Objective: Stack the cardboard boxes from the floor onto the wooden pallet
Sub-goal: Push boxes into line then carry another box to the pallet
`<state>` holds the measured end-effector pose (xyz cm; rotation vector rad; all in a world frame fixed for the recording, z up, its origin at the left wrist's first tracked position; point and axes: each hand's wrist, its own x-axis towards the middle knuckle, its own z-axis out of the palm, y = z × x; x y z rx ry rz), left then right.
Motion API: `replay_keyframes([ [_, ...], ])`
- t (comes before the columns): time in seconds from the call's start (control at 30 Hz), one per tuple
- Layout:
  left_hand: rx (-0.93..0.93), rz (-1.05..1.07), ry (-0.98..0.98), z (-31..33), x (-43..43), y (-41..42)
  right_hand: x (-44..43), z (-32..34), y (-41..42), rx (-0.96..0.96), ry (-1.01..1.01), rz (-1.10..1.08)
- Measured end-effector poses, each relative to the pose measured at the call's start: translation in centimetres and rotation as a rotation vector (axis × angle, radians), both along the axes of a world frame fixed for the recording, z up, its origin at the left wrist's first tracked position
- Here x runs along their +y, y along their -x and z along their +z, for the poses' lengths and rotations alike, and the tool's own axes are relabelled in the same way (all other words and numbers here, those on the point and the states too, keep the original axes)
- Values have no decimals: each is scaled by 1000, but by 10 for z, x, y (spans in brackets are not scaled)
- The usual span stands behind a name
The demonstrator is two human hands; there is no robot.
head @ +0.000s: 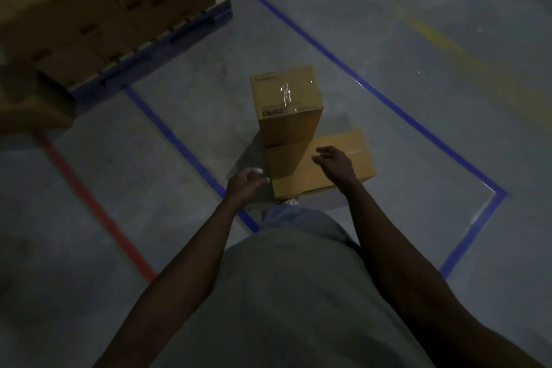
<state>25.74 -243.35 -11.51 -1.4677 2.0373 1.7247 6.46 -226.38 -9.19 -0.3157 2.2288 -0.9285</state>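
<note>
Two cardboard boxes stand on the grey floor inside a blue-taped rectangle. The upper box (286, 98) has clear tape on its top and sits on a second box, with a low box (328, 170) beside them on the right. My left hand (243, 184) hovers at the stack's lower left corner with fingers loosely curled, holding nothing. My right hand (333, 163) is over the low box, fingers spread and relaxed. At the top left a dark pallet (167, 39) carries several stacked cardboard boxes (98, 0).
Blue tape lines (388, 98) frame the floor area around the boxes. A red line (98, 209) crosses the floor at the left. Another cardboard box (27, 98) sits at the left edge beside the pallet. My grey shirt fills the bottom centre.
</note>
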Motion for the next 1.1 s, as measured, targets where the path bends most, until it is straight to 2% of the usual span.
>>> replay_keyframes([
  [0.17,-37,-21,30,1,-88,84,-82,6,90,65,42,-136],
  [0.3,-73,43,-29,-3,-154,154,-138,-8,130,3,49,-155],
  [0.53,-149,163,-229,-79,-253,283,-234,-84,225,-142,-5,-229],
  [0.77,-335,355,-412,-156,-349,375,-319,-166,329,-147,-233,-379],
  [0.87,-421,391,-534,-156,-377,409,-345,-193,355,-223,-281,-473],
  [1.0,-457,334,-666,-167,-387,435,-369,-205,361,-313,-433,-482],
  [1.1,-488,323,-701,-212,-391,428,-377,-186,354,-306,-543,-496],
])
